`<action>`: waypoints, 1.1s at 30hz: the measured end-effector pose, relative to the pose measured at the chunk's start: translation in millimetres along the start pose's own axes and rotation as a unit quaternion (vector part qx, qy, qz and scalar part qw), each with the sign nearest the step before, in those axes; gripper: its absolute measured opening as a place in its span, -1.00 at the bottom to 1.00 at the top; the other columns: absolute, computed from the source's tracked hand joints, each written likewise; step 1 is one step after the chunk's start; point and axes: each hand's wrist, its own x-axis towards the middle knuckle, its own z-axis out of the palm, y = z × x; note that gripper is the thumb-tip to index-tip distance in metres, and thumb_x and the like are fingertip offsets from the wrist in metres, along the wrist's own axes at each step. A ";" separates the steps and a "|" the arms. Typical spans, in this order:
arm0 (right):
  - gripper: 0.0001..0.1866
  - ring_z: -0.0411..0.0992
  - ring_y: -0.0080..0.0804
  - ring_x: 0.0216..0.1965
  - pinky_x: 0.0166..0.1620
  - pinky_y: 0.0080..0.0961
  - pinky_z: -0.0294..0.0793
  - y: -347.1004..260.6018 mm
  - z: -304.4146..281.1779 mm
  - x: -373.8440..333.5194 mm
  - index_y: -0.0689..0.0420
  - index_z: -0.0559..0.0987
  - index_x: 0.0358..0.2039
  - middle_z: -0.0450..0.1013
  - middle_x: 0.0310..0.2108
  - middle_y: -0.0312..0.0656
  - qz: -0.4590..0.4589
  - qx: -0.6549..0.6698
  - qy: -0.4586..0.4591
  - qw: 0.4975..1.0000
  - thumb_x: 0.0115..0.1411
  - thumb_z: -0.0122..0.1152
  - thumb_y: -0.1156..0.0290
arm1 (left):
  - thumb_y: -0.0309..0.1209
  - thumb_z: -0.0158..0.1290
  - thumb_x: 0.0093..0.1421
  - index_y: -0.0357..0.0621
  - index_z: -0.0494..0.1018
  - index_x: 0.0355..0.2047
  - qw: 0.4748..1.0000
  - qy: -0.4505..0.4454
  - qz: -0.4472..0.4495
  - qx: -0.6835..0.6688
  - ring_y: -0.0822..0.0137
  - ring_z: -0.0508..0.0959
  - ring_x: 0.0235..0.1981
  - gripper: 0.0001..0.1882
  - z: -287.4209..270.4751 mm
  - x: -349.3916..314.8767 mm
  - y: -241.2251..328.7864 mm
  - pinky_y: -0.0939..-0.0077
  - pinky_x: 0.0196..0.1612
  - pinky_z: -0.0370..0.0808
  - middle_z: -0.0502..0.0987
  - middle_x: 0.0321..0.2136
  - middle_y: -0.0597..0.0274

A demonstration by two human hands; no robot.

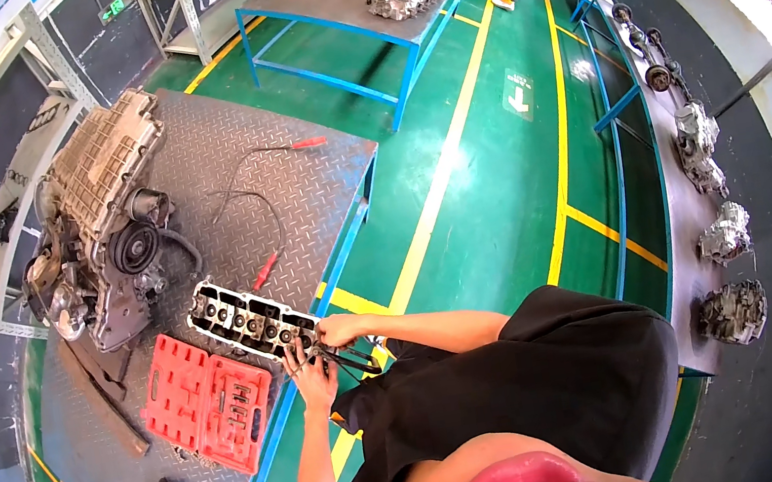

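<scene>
Green floor (472, 178) surrounds the patterned metal worktop (221, 141), where the cylinder head (251, 319) lies at the edge. My left fingers (296, 357) bend against the head's near end; whether they grip it, I cannot tell. My right fingers (329, 328) curl beside that end; whether around the dark tool (363, 365), I cannot tell. Left of the head stands an engine (105, 198); nearer, a red case (176, 387).

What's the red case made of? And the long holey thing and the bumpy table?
The red case looks like matte moulded plastic: even colour, shaped hollows. The long holey part seems dull cast metal, perhaps aluminium: silvery rim, dark openings. The tabletop looks like worn steel: greyish sheen, raised tread pattern.
</scene>
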 end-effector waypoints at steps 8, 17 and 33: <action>-0.69 0.50 -0.27 -0.65 -0.58 -0.29 0.47 0.4 3.2 13.7 0.26 0.59 -0.13 0.53 -0.60 -0.09 0.011 -0.004 -0.013 1.000 0.24 -0.03 0.38 | -0.15 0.08 0.25 -0.16 0.53 0.05 0.999 0.025 0.002 -0.022 -0.42 0.00 0.44 -0.54 0.4 -0.2 2.1 -0.37 0.44 -0.14 0.19 0.36 -0.25; -0.79 0.26 -0.51 -0.76 -0.72 -0.43 0.18 -3.5 9.2 15.2 0.20 0.61 -0.25 0.34 -0.73 -0.29 0.011 0.077 -0.035 0.996 0.17 0.04 0.44 | 0.02 0.01 0.35 -0.08 0.52 0.12 0.998 0.049 0.010 -0.034 -0.39 0.01 0.44 -0.48 5.4 -3.5 -4.3 -0.36 0.44 -0.11 0.23 0.33 -0.26; -0.84 0.25 -0.51 -0.75 -0.71 -0.44 0.21 7.1 -0.7 38.1 0.17 0.55 -0.51 0.33 -0.71 -0.31 0.034 0.050 -0.109 0.992 0.17 0.04 0.48 | -0.07 0.18 0.19 0.01 0.56 0.12 0.996 0.037 -0.049 -0.063 -0.23 -0.02 0.48 -0.48 1.3 -2.2 4.0 -0.24 0.48 -0.15 0.26 0.32 -0.11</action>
